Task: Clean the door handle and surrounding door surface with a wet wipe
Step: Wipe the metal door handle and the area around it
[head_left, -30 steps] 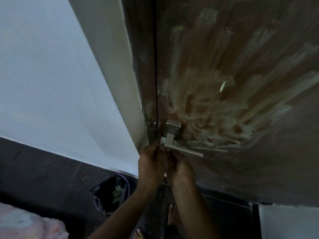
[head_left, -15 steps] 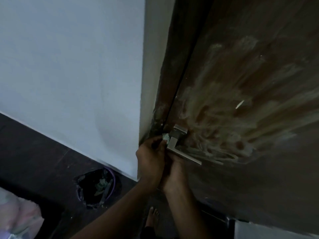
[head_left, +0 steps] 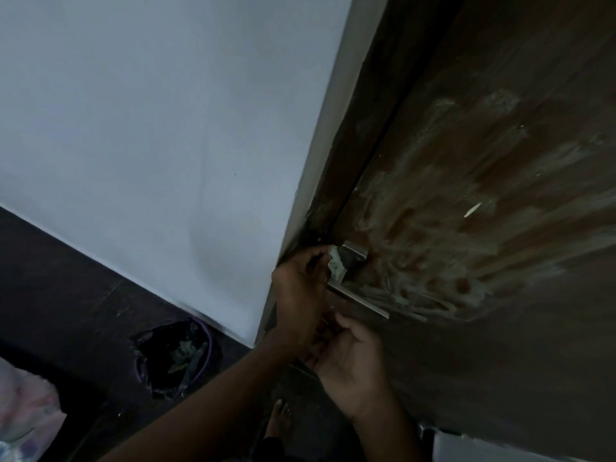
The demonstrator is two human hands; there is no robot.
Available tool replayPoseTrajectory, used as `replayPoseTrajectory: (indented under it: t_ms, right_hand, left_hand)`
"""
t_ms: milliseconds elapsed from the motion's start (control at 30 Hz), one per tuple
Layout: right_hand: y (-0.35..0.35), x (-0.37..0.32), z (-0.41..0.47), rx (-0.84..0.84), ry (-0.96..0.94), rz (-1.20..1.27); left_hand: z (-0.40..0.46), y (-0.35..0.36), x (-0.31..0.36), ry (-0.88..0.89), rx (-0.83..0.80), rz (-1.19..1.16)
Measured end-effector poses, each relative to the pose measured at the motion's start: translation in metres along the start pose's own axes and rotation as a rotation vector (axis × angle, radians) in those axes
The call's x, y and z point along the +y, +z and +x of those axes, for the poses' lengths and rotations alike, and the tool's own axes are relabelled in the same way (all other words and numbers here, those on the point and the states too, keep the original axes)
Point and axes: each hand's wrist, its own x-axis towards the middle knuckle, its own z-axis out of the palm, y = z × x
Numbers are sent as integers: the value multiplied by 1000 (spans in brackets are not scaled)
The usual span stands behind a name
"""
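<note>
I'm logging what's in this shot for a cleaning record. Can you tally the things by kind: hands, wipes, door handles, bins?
Hands: 2, left hand and right hand
Wipes: 1, wipe pinched in the left hand against the handle
Door handles: 1, handle
Bins: 1, bin on the floor
Total: 5

Home interior: brown wooden door (head_left: 500,145) right, white painted wall (head_left: 150,128) upper left, black-lined waste bin (head_left: 173,358) on dark floor (head_left: 66,295) lower left.

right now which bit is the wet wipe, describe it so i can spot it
Find the dark brown door with pale smears, then its metal handle by the frame. The wet wipe is the crumpled pale greenish wad the left hand pinches against it.
</note>
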Motion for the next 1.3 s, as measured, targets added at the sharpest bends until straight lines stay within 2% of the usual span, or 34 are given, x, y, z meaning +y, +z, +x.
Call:
replayPoseTrajectory:
  t_ms: [200, 300, 367, 533, 600, 700, 967, 1100, 1233, 1300]
  right_hand:
    - [-5, 6, -6, 127, 22, 9]
    - [-2, 8, -9, 164, 10, 20]
    - [-2, 10, -14, 180, 2, 29]
    - [-15, 11, -25, 227, -42, 40]
    - [-22, 11, -30, 250, -59, 43]
    - [-27, 11, -37, 263, -71, 55]
    - [-33, 16, -44, 280, -31, 68]
    - [-37, 11, -45, 295, -46, 50]
    - [-33, 7, -42, 309, -80, 3]
    - [-28, 5, -39, 320, -161, -96]
  left_hand:
    - [-1, 0, -13, -172, -37, 192]
    - [-4, 0, -13, -329, -45, 139]
    - [-6, 4, -10, -499, -80, -26]
    - [-10, 12, -14, -1106, -125, -712]
    - [-17, 20, -14, -1197, -166, -839]
    - [-19, 34, -7, -1164, -210, -891]
    - [-10, 24, -7, -1164, -142, -963]
    - [-6, 14, -9, -1143, -79, -876]
    - [0, 0, -1, -932, -29, -718]
    - [0, -6, 4, -783, 25, -680]
